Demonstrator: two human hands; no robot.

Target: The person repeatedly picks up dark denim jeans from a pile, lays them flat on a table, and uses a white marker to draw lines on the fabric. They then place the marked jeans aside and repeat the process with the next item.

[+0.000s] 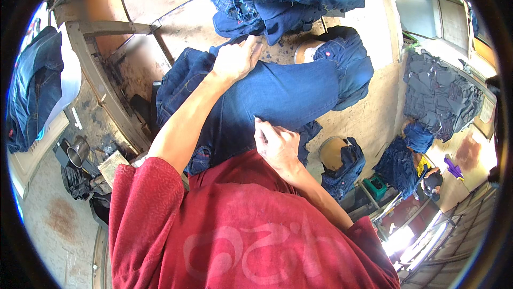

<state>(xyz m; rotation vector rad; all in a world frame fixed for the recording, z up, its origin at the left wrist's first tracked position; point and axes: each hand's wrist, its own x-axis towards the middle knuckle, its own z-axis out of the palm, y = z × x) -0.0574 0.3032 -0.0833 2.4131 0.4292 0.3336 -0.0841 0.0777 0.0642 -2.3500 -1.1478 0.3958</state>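
Note:
A pair of blue jeans point(288, 88) lies spread across my lap, one leg stretching off to the right. At the far side of the jeans, my left hand point(238, 60) is closed on the denim. Nearer to me, my right hand point(278, 146) is held in a pinch over the denim, its thumb and forefinger together. Whatever lies between those fingertips is too small to make out. Bunched denim point(184, 78) with stitched seams sits left of my left forearm.
Ahead is a tall heap of dark blue jeans point(283, 0). Two round stools point(332, 153) point(307, 52) with denim on them stand to the right. Grey garments point(441, 94) are piled far right, near a person's arm point(418, 158). Wooden framing point(115, 86) and a metal cup point(79, 151) are left.

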